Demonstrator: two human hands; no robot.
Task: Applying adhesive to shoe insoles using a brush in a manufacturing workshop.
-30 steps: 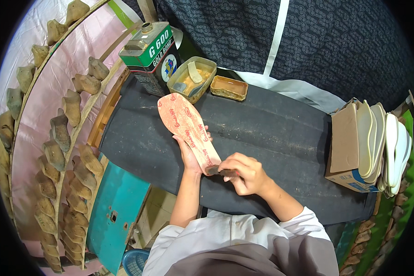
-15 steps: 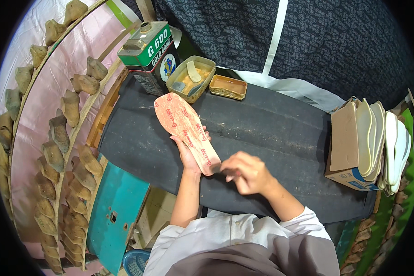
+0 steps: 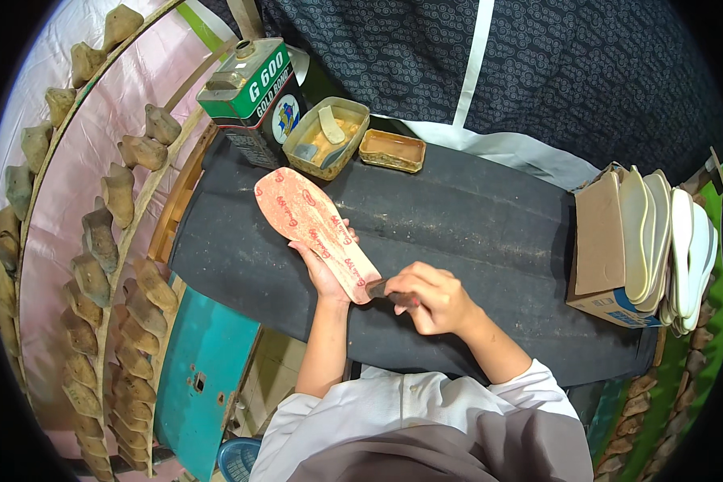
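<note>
My left hand (image 3: 323,269) holds a pink shoe insole (image 3: 315,230) with red print from underneath, its toe pointing toward the far left. My right hand (image 3: 435,296) grips a small dark brush (image 3: 387,291) whose tip touches the heel end of the insole. Both hands hover over a black mat (image 3: 490,233) that covers the worktable.
A green glue can (image 3: 249,96), an open tin of yellow glue (image 3: 329,135) and a small rectangular tin (image 3: 392,150) stand at the mat's far edge. A cardboard box of white insoles (image 3: 643,241) sits at the right. Racks of shoe lasts (image 3: 96,241) line the left.
The insole has shifted slightly, and my right hand has moved the brush a little along its heel end. Nothing else differs.
</note>
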